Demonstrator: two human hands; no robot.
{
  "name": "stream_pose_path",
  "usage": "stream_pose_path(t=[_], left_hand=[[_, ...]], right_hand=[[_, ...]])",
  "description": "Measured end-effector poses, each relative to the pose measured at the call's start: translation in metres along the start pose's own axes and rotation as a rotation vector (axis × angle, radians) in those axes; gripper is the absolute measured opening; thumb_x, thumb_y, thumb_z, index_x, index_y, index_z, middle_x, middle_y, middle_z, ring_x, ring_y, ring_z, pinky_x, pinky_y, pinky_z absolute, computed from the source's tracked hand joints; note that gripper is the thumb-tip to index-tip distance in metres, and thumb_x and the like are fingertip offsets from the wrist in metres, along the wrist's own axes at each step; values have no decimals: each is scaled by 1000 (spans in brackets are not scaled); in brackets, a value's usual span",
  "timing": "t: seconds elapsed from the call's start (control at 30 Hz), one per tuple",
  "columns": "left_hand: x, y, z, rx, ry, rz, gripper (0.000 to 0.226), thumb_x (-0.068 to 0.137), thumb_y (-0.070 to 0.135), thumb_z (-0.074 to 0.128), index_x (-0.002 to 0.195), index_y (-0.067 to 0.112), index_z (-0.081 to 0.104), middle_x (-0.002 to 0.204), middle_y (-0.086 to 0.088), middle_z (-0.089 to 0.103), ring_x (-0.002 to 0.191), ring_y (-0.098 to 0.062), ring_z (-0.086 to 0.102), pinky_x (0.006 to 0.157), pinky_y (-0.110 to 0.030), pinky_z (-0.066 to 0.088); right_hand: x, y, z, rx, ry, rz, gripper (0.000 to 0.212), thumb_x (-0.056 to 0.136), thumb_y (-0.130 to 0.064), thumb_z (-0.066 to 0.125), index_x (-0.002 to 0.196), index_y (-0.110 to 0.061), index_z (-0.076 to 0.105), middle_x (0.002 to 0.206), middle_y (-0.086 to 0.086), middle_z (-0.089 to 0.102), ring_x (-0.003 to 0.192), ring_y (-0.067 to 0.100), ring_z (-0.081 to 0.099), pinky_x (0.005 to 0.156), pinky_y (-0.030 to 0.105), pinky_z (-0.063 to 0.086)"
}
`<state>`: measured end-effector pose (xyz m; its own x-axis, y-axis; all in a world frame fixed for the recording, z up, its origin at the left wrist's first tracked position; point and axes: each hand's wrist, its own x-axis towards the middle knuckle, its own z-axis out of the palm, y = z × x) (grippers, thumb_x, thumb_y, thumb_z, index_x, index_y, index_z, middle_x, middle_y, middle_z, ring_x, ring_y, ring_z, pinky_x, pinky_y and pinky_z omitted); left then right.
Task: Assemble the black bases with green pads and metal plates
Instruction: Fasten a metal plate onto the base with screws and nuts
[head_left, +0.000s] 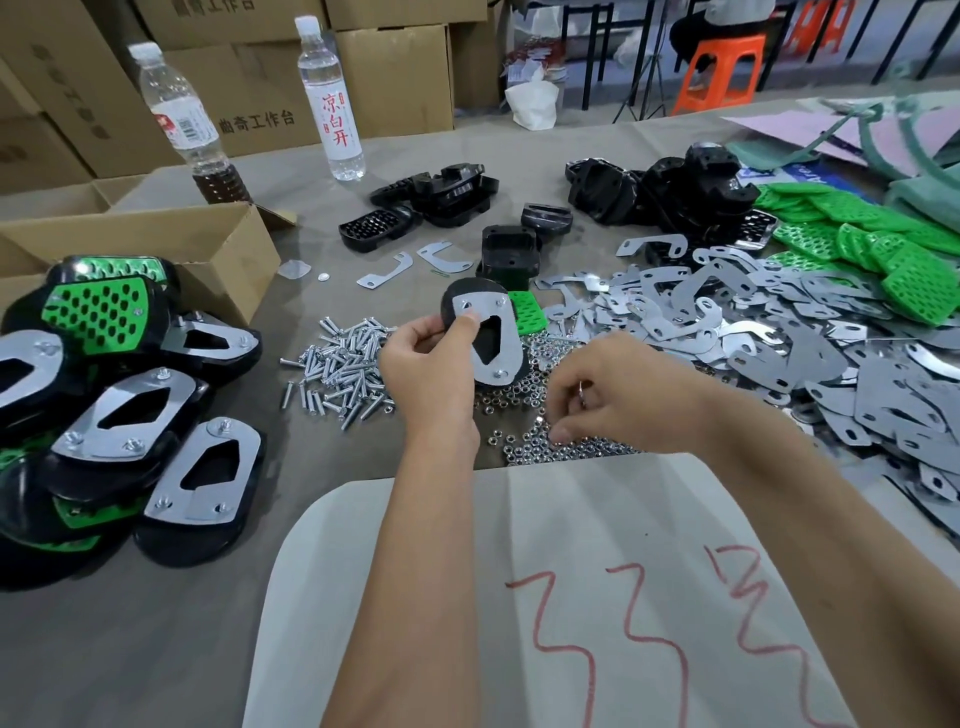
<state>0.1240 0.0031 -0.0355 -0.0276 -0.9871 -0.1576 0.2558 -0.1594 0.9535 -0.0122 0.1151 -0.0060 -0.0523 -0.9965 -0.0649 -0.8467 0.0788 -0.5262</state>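
Note:
My left hand grips a black base with a metal plate laid on it, thumb pressing the plate's top, held above the table. My right hand hovers over a heap of small nuts, fingers curled and pinching at the nuts. A pile of screws lies left of the held base. A green pad lies just behind it. Loose metal plates spread to the right, green pads beyond them, black bases at the back.
Finished assemblies are stacked at the left beside an open cardboard box. Two water bottles stand at the back left before stacked cartons. A white sheet with red marks lies under my forearms.

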Motion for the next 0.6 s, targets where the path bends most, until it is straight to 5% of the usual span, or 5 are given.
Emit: stream_pose_path(t=[0.1,0.2,0.33,0.5,0.6], left_hand=[[-4,1,0,17,-21,34,14,82,9,83,79,17,72,77,-1,74,73,-17,68,78,-41,61],[-5,2,1,27,-71,45,14,84,8,81,80,20,75,72,7,75,71,-11,70,69,-26,60],[-8,3,2,80,-202,39,11,85,8,81,84,18,78,82,0,79,77,-14,72,72,-28,60],[-14,3,3,163,-430,58,11,84,4,81,88,15,80,83,-3,80,73,-13,73,64,-24,57],[-15,0,3,218,-491,58,14,82,3,83,91,13,80,85,-5,80,74,-14,73,66,-23,56]], right_hand=[[-4,4,7,48,108,20,11,91,-23,79,83,-21,71,64,-15,65,56,-1,55,53,13,38],[-7,6,16,443,355,47,13,97,-10,70,86,-13,64,69,6,68,51,9,57,45,23,46],[-5,12,21,813,668,2,9,91,4,73,89,-2,67,74,20,68,61,23,65,50,31,57],[-4,18,27,880,772,-3,24,87,5,78,93,-19,79,76,5,76,64,23,71,55,31,60],[-2,22,27,702,828,0,21,83,-6,84,90,-26,81,79,-2,75,69,19,68,57,33,59]])
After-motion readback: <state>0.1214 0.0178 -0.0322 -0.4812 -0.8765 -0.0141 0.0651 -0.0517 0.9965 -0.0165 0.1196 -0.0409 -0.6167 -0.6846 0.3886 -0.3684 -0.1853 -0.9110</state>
